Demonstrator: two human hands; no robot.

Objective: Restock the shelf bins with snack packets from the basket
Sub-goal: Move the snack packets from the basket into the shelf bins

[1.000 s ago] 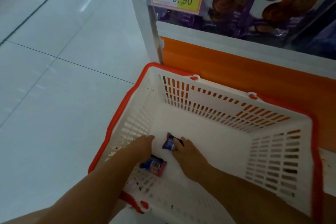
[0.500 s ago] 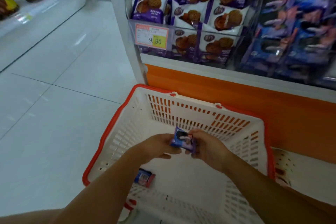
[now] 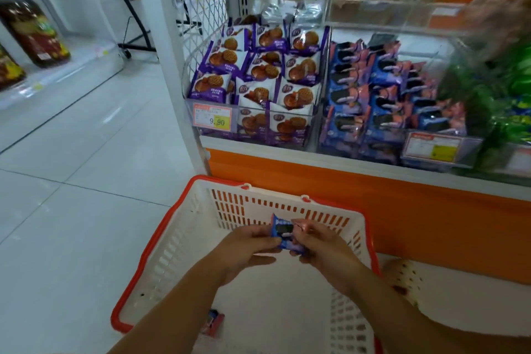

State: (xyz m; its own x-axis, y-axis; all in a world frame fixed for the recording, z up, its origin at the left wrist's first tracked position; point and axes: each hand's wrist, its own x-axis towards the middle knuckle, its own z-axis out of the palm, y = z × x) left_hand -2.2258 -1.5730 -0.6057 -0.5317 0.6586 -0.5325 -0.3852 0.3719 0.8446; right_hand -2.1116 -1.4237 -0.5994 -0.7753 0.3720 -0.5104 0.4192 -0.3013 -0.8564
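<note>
**Both hands on one blue packet above the basket**

You hold a blue snack packet [image 3: 283, 234] between your two hands, over the open top of the basket [image 3: 161, 236]. Your left hand [image 3: 247, 247] grips its left edge, and the fingers [image 3: 267, 242] are curled in and clamped on the wrapper. Your right hand [image 3: 324, 250] pinches the right edge, its fingers [image 3: 301, 225] closed on the packet too. The packet stands roughly upright and is clear of the basket walls.

The basket is white with a red rim and sits on the floor [image 3: 71, 181], just in front of the shelf's orange panel [image 3: 402, 210]. A second packet [image 3: 214, 322] lies on the basket bottom near the left wall, partly hidden by your left forearm.

On the shelf above, the purple-packet bin [image 3: 258, 80] stands at the left with a price tag [image 3: 214, 119] reading 9.90 on its front. The blue-packet bin [image 3: 373, 95] is just beside it on the right, full of wrappers like the one you hold. Green packets [image 3: 502, 95] further right are blurred.
</note>
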